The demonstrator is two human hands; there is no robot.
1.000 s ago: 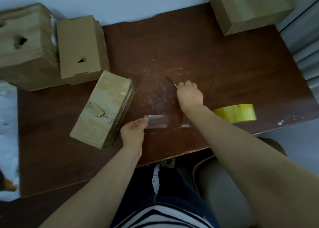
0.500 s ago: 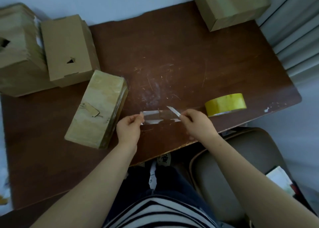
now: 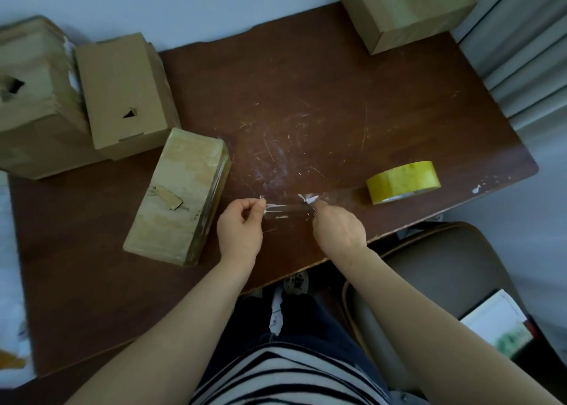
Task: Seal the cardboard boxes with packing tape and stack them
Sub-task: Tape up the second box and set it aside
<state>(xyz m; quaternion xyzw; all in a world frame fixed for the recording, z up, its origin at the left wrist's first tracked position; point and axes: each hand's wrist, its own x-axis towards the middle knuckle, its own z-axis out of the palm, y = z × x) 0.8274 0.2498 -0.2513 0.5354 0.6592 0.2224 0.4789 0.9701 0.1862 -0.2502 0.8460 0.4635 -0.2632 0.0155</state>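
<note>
Both hands hover over the near edge of the desk (image 3: pixel 337 98), about mid-width. Left hand (image 3: pixel 241 226) pinches one end of a clear tape strip (image 3: pixel 283 212) with fingers curled in. Right hand (image 3: pixel 339 229) pinches the other end (bright glint at its fingertips, blade or bunched tape, cannot tell). The strip is taut between them, its long axis running left-right along the near edge.

The tape-wrapped box (image 3: pixel 181 196) lies flat just left of the left hand, not touching. Its long axis runs near edge to far edge, tilted slightly, so roughly crosswise to the strip. The left hand is nearer, so the strip likely swings leftward onto the box.

The tape roll (image 3: pixel 403 180) sits near the right hand, toward the near right corner. Two plain boxes (image 3: pixel 122 95) stand at the far left, one more box (image 3: pixel 405 9) at the far right corner. Nothing is stacked yet, I'd judge.
</note>
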